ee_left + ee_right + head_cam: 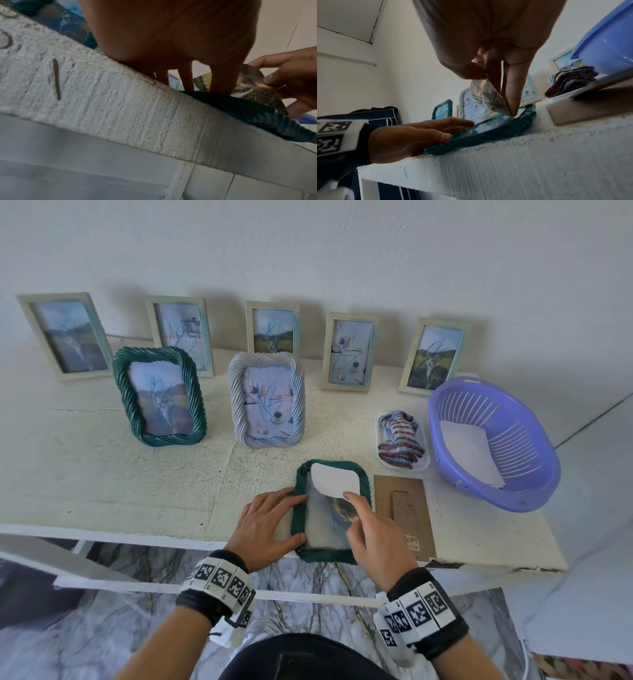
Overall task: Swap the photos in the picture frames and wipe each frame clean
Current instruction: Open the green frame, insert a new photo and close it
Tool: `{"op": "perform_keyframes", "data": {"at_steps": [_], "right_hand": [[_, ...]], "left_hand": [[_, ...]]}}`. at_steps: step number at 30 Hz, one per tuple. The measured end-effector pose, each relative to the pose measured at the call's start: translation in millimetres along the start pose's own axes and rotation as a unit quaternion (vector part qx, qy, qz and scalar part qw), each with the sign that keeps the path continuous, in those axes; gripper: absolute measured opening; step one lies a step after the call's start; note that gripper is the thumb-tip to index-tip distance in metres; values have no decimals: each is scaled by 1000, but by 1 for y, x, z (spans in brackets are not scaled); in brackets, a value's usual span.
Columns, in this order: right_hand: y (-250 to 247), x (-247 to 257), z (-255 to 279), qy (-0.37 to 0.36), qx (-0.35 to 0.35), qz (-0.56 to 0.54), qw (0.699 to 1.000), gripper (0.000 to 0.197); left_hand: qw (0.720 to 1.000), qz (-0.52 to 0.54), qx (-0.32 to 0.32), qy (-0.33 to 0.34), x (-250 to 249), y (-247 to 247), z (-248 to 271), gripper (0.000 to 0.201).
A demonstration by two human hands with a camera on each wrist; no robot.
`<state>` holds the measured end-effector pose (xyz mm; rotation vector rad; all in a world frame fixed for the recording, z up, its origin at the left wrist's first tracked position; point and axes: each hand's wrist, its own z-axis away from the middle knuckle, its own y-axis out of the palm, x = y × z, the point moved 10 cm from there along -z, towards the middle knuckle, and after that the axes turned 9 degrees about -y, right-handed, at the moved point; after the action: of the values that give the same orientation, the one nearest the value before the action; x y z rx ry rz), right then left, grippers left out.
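Note:
A green twisted-rope frame (298, 501) lies face down at the shelf's front edge, its back open. My left hand (265, 523) lies flat beside it, straight fingers and thumb pressing its left rim (453, 140). My right hand (363, 525) pinches the photo (334, 481) between thumb and fingers and curls it up out of the frame, white back showing. The right wrist view shows the bent photo (488, 97) held at the fingertips (513, 94). In the left wrist view the lifted photo (252, 83) shows its printed side above the green frame (257, 112).
The brown cardboard backing (404, 511) lies right of the frame. A striped cloth (400, 440) sits on a small white tray (422, 463). A purple basket (534, 487) holds a white sheet. Several upright frames stand behind, among them a green one (159, 397) and a white rope one (267, 400).

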<state>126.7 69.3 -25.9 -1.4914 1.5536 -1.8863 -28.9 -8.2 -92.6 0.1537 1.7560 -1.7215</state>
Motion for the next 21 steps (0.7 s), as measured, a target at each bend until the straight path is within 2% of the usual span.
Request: {"op": "perform_keyframes", "data": {"at_steps": [4, 8, 14, 21], "right_hand": [[-20, 2, 5, -5, -49, -27, 998, 65], [-40, -9, 15, -9, -102, 5, 995, 72], [-90, -38, 44, 31, -236, -20, 971, 46], [-97, -101, 96, 154, -242, -108, 952, 38]], "left_hand": [[1000, -3, 4, 6, -1, 0, 0, 65], [1000, -4, 10, 4, -1, 1, 0, 65], [1000, 0, 12, 2, 0, 2, 1, 65], [1000, 17, 24, 0, 1, 0, -1, 70]]}}
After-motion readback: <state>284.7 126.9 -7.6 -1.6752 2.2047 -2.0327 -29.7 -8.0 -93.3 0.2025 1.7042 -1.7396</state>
